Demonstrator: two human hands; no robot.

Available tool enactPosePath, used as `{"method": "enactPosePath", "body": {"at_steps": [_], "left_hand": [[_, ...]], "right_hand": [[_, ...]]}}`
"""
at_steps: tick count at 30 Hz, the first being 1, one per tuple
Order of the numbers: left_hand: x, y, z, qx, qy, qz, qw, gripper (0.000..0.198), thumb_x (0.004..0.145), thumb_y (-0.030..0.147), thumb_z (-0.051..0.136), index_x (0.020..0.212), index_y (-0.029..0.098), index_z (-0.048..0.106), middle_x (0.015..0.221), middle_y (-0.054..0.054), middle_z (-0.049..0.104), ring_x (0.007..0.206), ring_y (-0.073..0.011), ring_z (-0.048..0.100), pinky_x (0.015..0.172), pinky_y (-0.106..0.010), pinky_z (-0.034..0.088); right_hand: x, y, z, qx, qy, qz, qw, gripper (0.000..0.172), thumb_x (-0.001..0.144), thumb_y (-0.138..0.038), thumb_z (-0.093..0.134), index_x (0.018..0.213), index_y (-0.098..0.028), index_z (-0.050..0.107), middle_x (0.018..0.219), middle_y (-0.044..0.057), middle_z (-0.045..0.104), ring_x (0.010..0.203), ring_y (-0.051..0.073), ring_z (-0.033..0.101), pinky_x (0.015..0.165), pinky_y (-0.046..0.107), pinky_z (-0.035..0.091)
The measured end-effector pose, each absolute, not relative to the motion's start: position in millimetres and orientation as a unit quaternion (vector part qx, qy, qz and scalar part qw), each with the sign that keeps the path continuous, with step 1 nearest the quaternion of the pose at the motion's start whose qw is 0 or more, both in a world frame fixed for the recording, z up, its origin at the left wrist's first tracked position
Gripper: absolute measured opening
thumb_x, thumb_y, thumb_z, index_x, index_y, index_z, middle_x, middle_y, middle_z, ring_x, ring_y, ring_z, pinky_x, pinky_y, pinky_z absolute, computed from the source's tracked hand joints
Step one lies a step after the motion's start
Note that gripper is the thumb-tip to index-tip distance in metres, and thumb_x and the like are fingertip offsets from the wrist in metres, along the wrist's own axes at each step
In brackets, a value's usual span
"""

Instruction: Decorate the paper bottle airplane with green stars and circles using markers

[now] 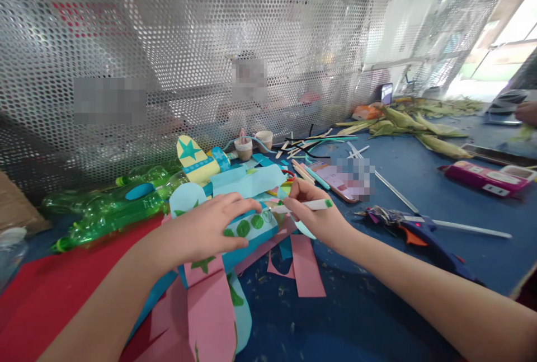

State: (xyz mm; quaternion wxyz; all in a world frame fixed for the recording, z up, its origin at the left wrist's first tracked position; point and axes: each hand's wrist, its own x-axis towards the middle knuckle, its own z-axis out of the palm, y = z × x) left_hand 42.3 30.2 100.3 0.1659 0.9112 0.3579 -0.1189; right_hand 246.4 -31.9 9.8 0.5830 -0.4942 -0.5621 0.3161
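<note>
In my right hand [312, 211] is a white marker [316, 205] with a green end, its tip on a light blue paper strip [262, 210]. Green dots run along that strip, and an unfilled green circle shows at the tip. The strip lies on a paper craft model [247, 247] in blue and pink, with green stars on its pink and pale blue flaps. My left hand [222, 219] rests over the model with fingers spread, steadying or touching its top; the palm side is hidden. A yellow paper piece with a blue star [191, 155] is just beyond.
Green plastic bottles [113, 205] and red paper [79, 272] lie left. Pink paper scraps [307, 267] are in front. At right are a blue glue gun [419, 233], a phone [339, 180], a purple pack [486, 177] and corn husks [403, 121]. A perforated metal screen [188, 43] stands behind.
</note>
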Motion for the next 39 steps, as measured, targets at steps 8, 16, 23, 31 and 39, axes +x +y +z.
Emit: {"method": "enactPosePath", "body": {"at_steps": [8,16,23,31,39], "left_hand": [[41.2,30.4,100.8,0.911,0.354,-0.124,0.170,0.054,0.085,0.041,0.057,0.139,0.035,0.048,0.133,-0.005,0.054,0.123,-0.0305,0.049,0.096,-0.040,0.043],[39.8,32.7,97.6,0.915,0.346,-0.112,0.174,0.054,0.085,0.042,0.057,0.138,0.035,0.048,0.133,-0.005,0.054,0.122,-0.0298,0.049,0.095,-0.039,0.043],[40.0,31.6,98.9,0.913,0.351,-0.124,0.167,0.053,0.086,0.043,0.056,0.138,0.036,0.047,0.134,-0.005,0.053,0.123,-0.0298,0.049,0.096,-0.039,0.043],[41.1,30.7,99.3,0.911,0.356,-0.120,0.171,0.053,0.085,0.042,0.056,0.138,0.036,0.048,0.132,-0.004,0.054,0.121,-0.0293,0.050,0.092,-0.036,0.044],[40.6,30.3,99.2,0.911,0.356,-0.124,0.171,0.053,0.085,0.040,0.056,0.137,0.035,0.048,0.130,-0.005,0.054,0.120,-0.0292,0.050,0.092,-0.038,0.044]], "right_hand": [[245.8,-32.9,12.5,-0.499,-0.558,0.314,0.584,0.020,0.076,-0.026,0.055,0.063,-0.024,0.040,0.055,-0.006,0.043,0.051,0.013,0.042,0.053,0.029,0.034],[246.6,-32.0,11.4,-0.503,-0.559,0.310,0.582,0.020,0.076,-0.027,0.055,0.063,-0.025,0.040,0.054,-0.006,0.044,0.052,0.014,0.042,0.054,0.030,0.035],[247.1,-32.4,12.7,-0.509,-0.561,0.306,0.576,0.020,0.076,-0.028,0.055,0.063,-0.025,0.040,0.054,-0.006,0.044,0.052,0.014,0.042,0.054,0.030,0.035],[247.1,-32.9,13.9,-0.512,-0.561,0.310,0.572,0.021,0.077,-0.028,0.055,0.063,-0.024,0.040,0.054,-0.006,0.044,0.051,0.014,0.042,0.054,0.029,0.034],[248.1,-33.6,12.6,-0.511,-0.563,0.312,0.570,0.021,0.077,-0.029,0.056,0.063,-0.024,0.040,0.054,-0.005,0.044,0.051,0.013,0.043,0.052,0.029,0.034]]}}
